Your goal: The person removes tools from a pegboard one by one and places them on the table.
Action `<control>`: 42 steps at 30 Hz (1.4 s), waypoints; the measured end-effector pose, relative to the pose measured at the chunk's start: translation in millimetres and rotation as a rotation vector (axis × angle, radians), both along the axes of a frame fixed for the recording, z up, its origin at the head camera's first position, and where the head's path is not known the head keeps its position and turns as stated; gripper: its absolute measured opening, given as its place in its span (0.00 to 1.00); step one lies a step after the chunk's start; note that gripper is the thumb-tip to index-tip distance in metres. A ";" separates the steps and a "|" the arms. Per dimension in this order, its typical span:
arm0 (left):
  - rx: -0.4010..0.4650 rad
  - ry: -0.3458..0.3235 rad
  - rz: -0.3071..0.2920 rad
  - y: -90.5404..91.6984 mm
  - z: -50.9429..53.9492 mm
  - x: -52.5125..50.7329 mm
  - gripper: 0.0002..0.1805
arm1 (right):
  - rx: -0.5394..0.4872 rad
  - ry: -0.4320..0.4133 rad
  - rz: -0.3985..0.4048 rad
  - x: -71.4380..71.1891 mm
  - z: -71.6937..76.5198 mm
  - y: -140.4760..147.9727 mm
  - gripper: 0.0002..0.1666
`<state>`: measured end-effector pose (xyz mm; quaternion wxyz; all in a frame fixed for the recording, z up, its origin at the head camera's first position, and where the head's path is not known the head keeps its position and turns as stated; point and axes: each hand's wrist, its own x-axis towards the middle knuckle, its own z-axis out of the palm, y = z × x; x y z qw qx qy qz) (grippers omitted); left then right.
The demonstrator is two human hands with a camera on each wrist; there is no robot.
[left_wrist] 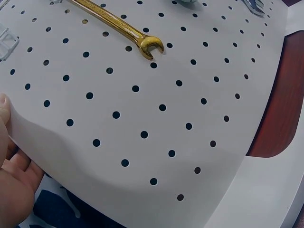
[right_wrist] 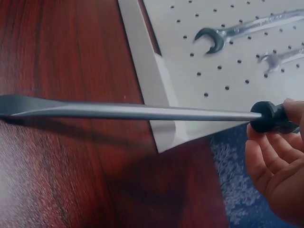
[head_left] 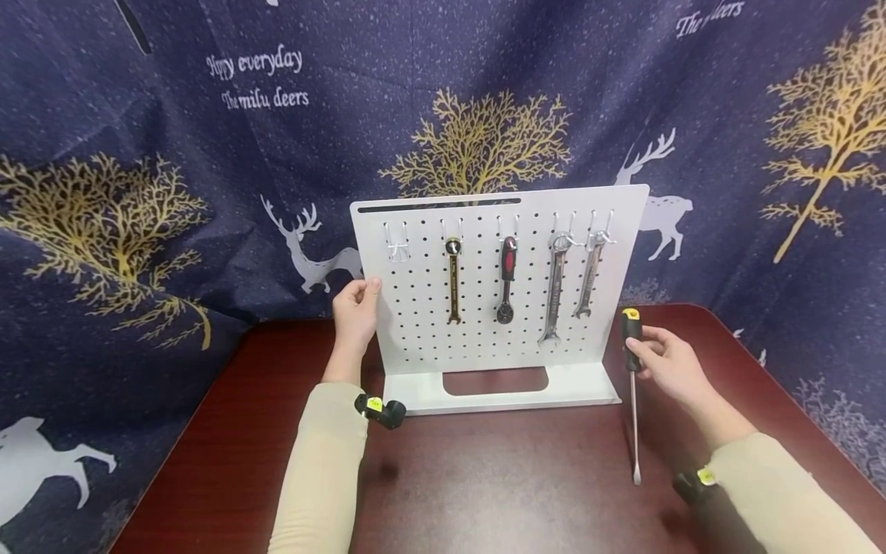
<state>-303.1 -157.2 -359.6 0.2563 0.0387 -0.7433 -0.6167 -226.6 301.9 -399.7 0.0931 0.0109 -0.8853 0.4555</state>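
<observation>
A white pegboard (head_left: 422, 323) stands upright on its base. My left hand (head_left: 356, 314) pinches its left edge, thumb in front and the other fingers behind, as the left wrist view shows. To the right of the board, my right hand (head_left: 674, 365) holds a flathead screwdriver (head_left: 634, 423) by its black and yellow handle. The shaft points down, with the tip towards the table. On the board's hooks hang a gold combination wrench (head_left: 454, 285), a ratchet wrench (head_left: 507, 281) with a red and black handle, a large silver wrench (head_left: 554, 292) and a smaller silver wrench (head_left: 590, 277).
Another wire hook (head_left: 398, 250) sits at the board's upper left. The board's base (head_left: 581, 388) has a cut-out and rests on a dark red table (head_left: 484, 477). Behind hangs a blue cloth (head_left: 360, 115) printed with deer and gold trees.
</observation>
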 end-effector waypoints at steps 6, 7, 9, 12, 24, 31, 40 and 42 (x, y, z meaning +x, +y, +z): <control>0.005 -0.001 0.000 0.3 0.9 -0.8 0.18 | 0.025 -0.039 -0.008 -7.2 -5.0 6.0 0.34; 0.004 -0.002 0.000 0.4 1.0 -0.8 0.18 | 0.033 -0.051 -0.008 -8.8 -6.0 6.9 0.35; 0.004 -0.003 -0.001 0.5 0.9 -1.0 0.18 | 0.048 -0.079 -0.008 -12.4 -8.3 8.5 0.35; 0.002 -0.001 0.000 0.7 0.5 -1.4 0.18 | 0.072 -0.129 0.000 -18.7 -12.3 9.9 0.37; 0.018 0.003 -0.006 3.5 2.2 -0.6 0.18 | 0.137 -0.234 0.020 -34.2 -25.3 9.4 0.34; 0.017 0.001 -0.015 3.6 1.8 -0.2 0.19 | 0.159 -0.292 0.004 -37.6 -31.7 11.3 0.34; 0.012 -0.014 -0.006 2.6 0.6 0.1 0.19 | 0.136 -0.278 -0.051 -42.0 -39.9 10.9 0.23; 0.013 -0.017 -0.001 2.1 0.2 -0.1 0.19 | 0.138 -0.288 -0.040 -42.6 -39.6 10.3 0.24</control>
